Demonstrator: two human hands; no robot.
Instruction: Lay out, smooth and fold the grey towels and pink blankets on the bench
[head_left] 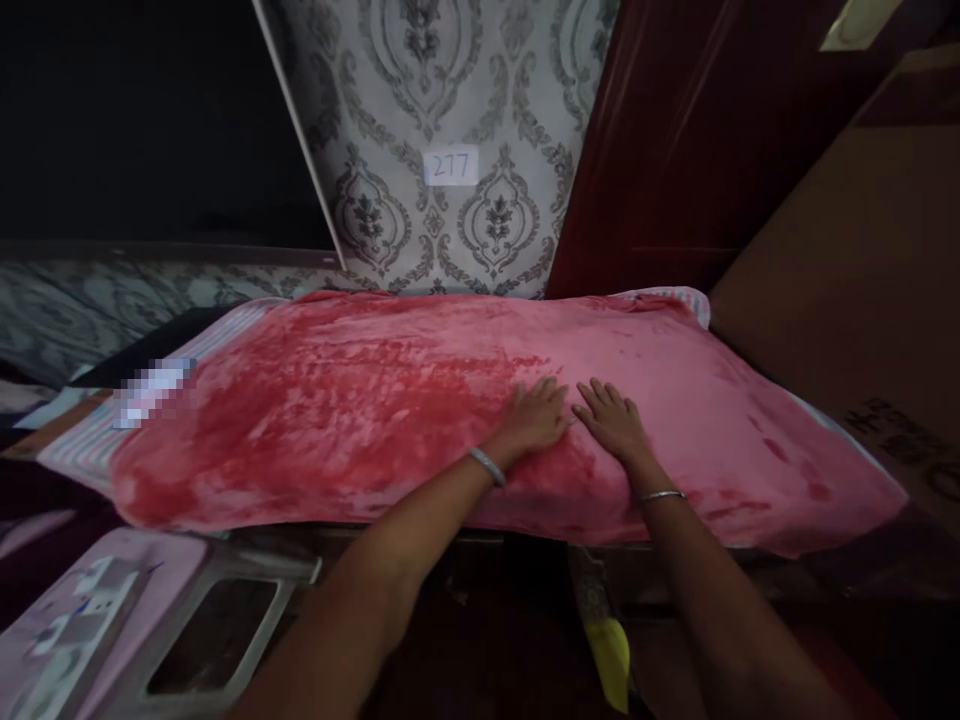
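A plush blanket (360, 400), red and pink, lies spread over a low table in front of me. My left hand (536, 412) rests palm down on it near the middle, fingers spread. Just to the right, my right hand (611, 418) also presses flat on the fabric with its fingers apart. A small gap separates the two hands, and neither holds anything. Brushed nap makes the cloth look darker on the left and paler on the right. A striped cloth (82, 445) shows from under the blanket at the left edge.
A dark television screen (150, 120) is at the back left, a dark red door (667, 150) behind. A large cardboard box (862, 280) stands at the right. A pink stool (165, 560) bearing a power strip (82, 630) sits at the lower left.
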